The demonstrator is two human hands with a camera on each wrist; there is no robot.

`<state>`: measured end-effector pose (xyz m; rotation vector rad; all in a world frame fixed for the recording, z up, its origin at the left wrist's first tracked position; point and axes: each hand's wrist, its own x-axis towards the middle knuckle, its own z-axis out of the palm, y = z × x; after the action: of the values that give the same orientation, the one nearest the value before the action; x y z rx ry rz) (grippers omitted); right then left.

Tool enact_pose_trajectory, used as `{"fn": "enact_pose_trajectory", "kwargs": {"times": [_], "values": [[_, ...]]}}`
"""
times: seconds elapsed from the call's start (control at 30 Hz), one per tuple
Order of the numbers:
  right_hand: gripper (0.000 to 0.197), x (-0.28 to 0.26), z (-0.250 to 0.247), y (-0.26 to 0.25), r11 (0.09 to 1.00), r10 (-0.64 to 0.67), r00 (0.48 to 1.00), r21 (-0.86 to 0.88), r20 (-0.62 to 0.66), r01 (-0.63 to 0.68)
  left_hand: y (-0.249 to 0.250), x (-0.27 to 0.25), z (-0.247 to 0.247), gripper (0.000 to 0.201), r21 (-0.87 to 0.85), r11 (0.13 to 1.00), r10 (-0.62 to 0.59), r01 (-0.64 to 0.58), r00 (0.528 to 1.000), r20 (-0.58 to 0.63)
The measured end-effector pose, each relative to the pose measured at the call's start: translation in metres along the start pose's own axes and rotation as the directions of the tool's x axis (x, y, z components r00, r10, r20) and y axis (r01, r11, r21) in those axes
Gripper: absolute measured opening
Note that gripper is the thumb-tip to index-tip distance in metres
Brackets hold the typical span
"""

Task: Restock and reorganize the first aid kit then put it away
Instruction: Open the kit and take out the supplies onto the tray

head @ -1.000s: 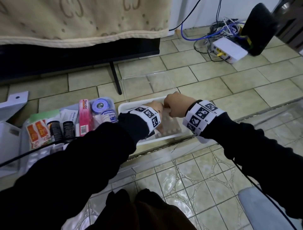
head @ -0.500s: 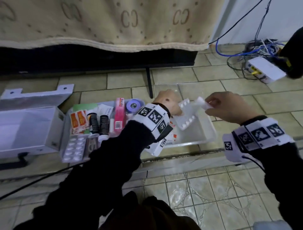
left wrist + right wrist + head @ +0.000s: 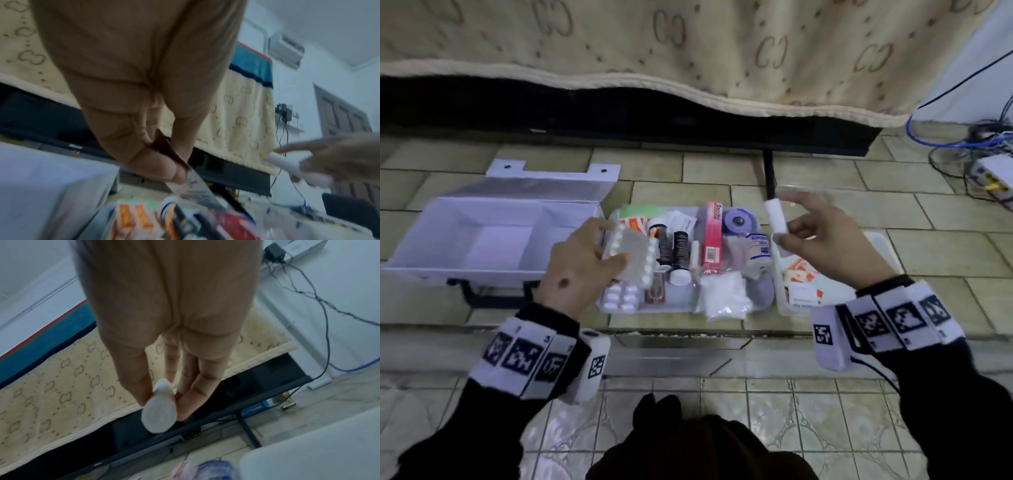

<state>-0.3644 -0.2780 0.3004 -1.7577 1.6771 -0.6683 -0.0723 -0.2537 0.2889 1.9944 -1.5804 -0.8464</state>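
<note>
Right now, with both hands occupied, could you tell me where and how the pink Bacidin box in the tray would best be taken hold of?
Grip the pink Bacidin box across its two long side faces, near the middle, coming straight down from above. It stands on a narrow edge in the tray, its length running away from the person, so the top edge is exposed. The dark bottles and the bandage roll flank it closely, so fingers would probably need to slip in narrowly.

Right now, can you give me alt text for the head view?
Left hand holds a blister pack of white pills over a tray of supplies; right hand pinches a small white roll. An open, empty white kit box sits left on the tiled floor.
</note>
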Motion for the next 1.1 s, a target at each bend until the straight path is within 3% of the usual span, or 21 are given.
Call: {"fn": "enact_pose_trajectory", "kwargs": {"times": [0.13,0.37,0.53,0.87,1.03,1.1], "values": [[0.050,0.010,0.031,-0.022,0.999,0.028,0.999,0.033,0.031,-0.029,-0.035,0.004,0.017,0.030,0.076,0.993,-0.099,0.094,0.993,0.064],[0.047,0.034,0.053,-0.048,0.995,0.096,0.995,0.003,-0.014,-0.096,-0.047,0.007,0.019,0.039,0.337,0.942,-0.058,0.005,0.987,0.147],[0.048,0.074,0.076,-0.061,0.978,0.109,0.994,-0.181,0.006,-0.106,-0.040,0.011,0.011,0.040,0.471,0.880,-0.051,-0.053,0.977,0.206],[0.041,0.123,0.115,-0.048,0.889,0.147,0.988,-0.444,0.039,-0.115,-0.044,0.022,0.010,0.040,0.498,0.863,-0.050,-0.083,0.967,0.248],[0.040,0.125,0.128,-0.045,0.717,0.097,0.994,-0.696,0.042,-0.040,-0.049,0.024,0.014,0.036,0.506,0.859,-0.049,-0.077,0.972,0.231],[0.042,0.122,0.125,-0.047,0.744,0.066,0.997,-0.667,0.032,-0.028,-0.050,0.023,0.015,0.034,0.512,0.855,-0.035,-0.084,0.975,0.219]]}}
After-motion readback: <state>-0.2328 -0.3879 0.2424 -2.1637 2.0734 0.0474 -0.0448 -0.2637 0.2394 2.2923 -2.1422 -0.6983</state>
